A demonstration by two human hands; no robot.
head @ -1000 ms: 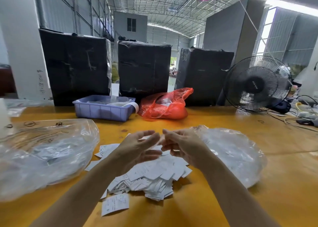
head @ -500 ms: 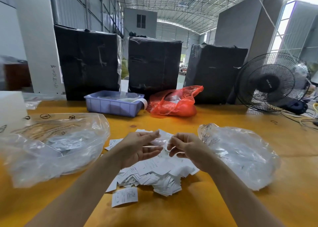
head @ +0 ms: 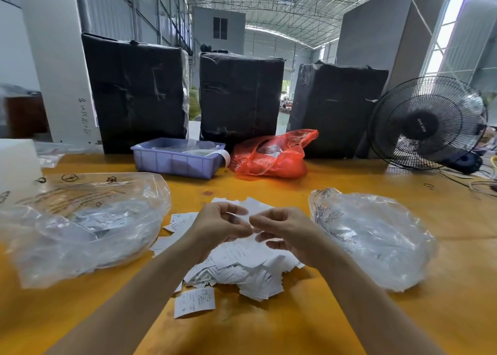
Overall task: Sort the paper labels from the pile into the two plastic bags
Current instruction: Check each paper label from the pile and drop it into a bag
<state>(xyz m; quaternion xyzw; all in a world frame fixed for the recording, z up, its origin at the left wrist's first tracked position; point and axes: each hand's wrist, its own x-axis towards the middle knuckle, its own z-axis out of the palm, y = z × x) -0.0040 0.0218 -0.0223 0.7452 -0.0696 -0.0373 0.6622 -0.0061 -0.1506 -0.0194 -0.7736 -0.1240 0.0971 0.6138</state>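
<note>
At frame centre, my left hand (head: 219, 227) and right hand (head: 287, 233) pinch something small (too blurred to name) above the label pile (head: 242, 268).

Daylight floods in from the upper right of the frame, where the window (head: 457, 31) is blown out to near white, and through the translucent roof (head: 282, 10) at top centre. The yellow desk (head: 349, 327) is evenly and brightly lit; the forearms cast only soft shadows low in the frame. Glare glints on the clear plastic bags (head: 376, 236). Wide-angle distortion bends the wall panels and pillars at the left and right edges. The fingers (head: 242, 227) at centre are slightly motion-blurred.
</note>
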